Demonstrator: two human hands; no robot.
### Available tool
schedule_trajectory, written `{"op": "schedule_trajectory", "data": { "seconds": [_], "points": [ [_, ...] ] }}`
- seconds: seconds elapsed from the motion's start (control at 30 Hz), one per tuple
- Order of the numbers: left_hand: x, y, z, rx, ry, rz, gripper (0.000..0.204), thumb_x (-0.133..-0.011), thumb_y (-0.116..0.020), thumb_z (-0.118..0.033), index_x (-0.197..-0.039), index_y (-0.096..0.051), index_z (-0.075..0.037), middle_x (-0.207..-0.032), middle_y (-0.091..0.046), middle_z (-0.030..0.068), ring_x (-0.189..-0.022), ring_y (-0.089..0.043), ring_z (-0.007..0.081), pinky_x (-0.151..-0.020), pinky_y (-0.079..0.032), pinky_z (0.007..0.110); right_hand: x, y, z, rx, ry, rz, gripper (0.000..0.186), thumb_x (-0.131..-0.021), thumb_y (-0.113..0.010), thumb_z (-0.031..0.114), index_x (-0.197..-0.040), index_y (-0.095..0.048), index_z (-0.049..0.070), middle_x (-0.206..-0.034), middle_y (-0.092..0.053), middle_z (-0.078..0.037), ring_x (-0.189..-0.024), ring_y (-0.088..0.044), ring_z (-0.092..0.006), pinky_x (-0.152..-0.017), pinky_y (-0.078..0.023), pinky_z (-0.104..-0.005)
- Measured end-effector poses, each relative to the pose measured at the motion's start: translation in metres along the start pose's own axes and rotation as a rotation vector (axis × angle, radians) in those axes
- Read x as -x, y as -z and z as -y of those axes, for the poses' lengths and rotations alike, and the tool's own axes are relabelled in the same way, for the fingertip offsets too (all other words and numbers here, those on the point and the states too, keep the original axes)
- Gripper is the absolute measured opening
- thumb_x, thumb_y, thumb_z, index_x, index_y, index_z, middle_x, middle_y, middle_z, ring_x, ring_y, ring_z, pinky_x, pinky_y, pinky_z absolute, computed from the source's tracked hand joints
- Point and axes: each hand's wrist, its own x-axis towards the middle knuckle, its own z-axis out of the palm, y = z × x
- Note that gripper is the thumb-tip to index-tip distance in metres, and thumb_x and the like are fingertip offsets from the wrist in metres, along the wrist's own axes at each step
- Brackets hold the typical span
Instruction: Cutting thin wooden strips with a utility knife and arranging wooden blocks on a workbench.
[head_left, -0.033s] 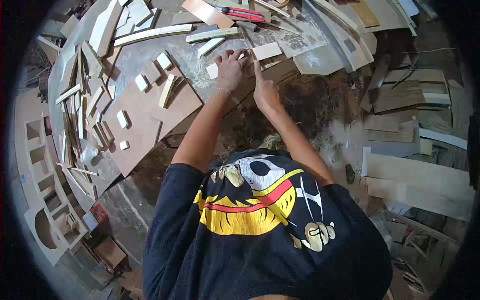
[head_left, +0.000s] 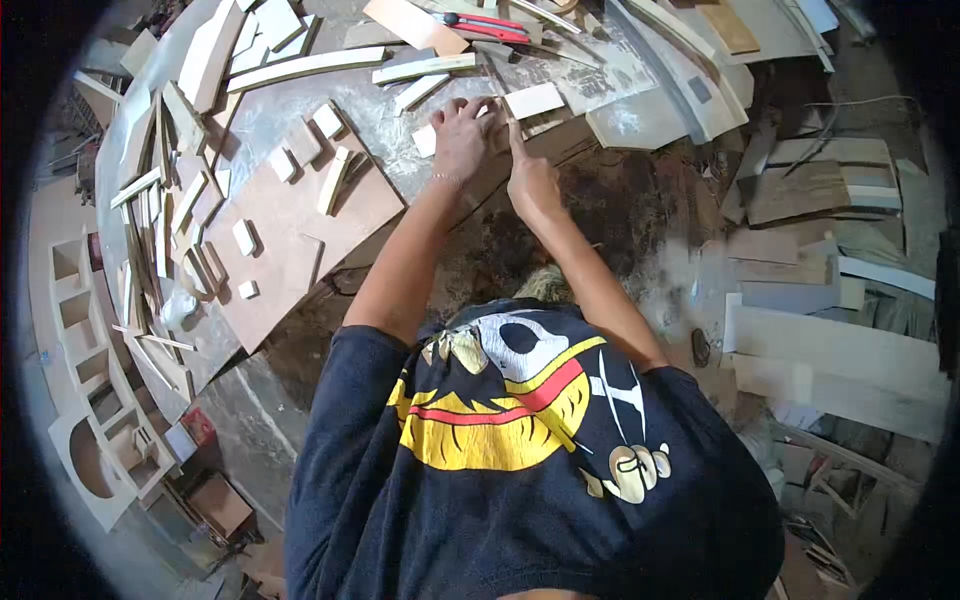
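Note:
My left hand [head_left: 463, 135], fingers bent, grips a small piece partly hidden beneath them, near the far edge of the worktop, beside a pale wooden block [head_left: 425, 141]. My right hand [head_left: 533, 180] has its index finger stretched forward to the near corner of a white rectangular piece [head_left: 535, 100]; the other fingers are curled, and I cannot make out whether they hold anything. A narrow dark gap or strip runs between the two hands. A red-handled cutter [head_left: 500, 33] lies beyond them among offcuts.
A plywood sheet [head_left: 285, 280] with small white blocks lies at left, beside piles of wooden strips [head_left: 165, 215]. A compartmented wooden frame [head_left: 75, 310] stands at far left. Curved boards [head_left: 650, 125] lie at back right; stacked panels [head_left: 830, 340] fill the right side.

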Motion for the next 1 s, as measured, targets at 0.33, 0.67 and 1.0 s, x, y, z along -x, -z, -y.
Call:
{"op": "schedule_trajectory", "data": {
  "seconds": [0.33, 0.67, 1.0],
  "points": [
    [-0.001, -0.007, 0.003, 0.053, -0.024, -0.072, 0.021, -0.072, -0.053, -0.023, -0.09, -0.063, -0.018, -0.106, -0.051, -0.0032, -0.095, -0.044, 0.0215, -0.078, -0.03, 0.043, -0.004, 0.008, -0.007, 0.003, -0.011, 0.097, 0.059, -0.077, -0.036, 0.001, -0.132, -0.018, 0.014, -0.064, -0.054, -0.025, -0.062, -0.056, -0.0392, -0.059, -0.045, -0.0455],
    [0.0, -0.005, -0.002, 0.025, 0.004, -0.105, 0.021, -0.069, -0.056, -0.022, -0.089, -0.063, -0.019, -0.104, -0.052, -0.0049, -0.095, -0.045, 0.0221, -0.079, -0.031, 0.042, -0.006, 0.003, -0.011, -0.008, 0.114, 0.017, 0.065, -0.074, -0.04, 0.0, -0.132, -0.015, 0.01, -0.063, -0.055, -0.027, -0.06, -0.056, -0.0398, -0.059, -0.045, -0.0463],
    [0.001, 0.001, -0.005, 0.011, 0.016, -0.035, 0.024, -0.068, -0.057, -0.02, -0.09, -0.063, -0.013, -0.11, -0.05, -0.0009, -0.095, -0.044, 0.0243, -0.08, -0.031, 0.038, -0.006, 0.008, -0.016, -0.007, 0.08, 0.13, 0.063, -0.075, -0.036, -0.002, -0.133, -0.014, 0.011, -0.069, -0.055, -0.027, -0.063, -0.056, -0.0398, -0.062, -0.045, -0.0462]
  ]
}}
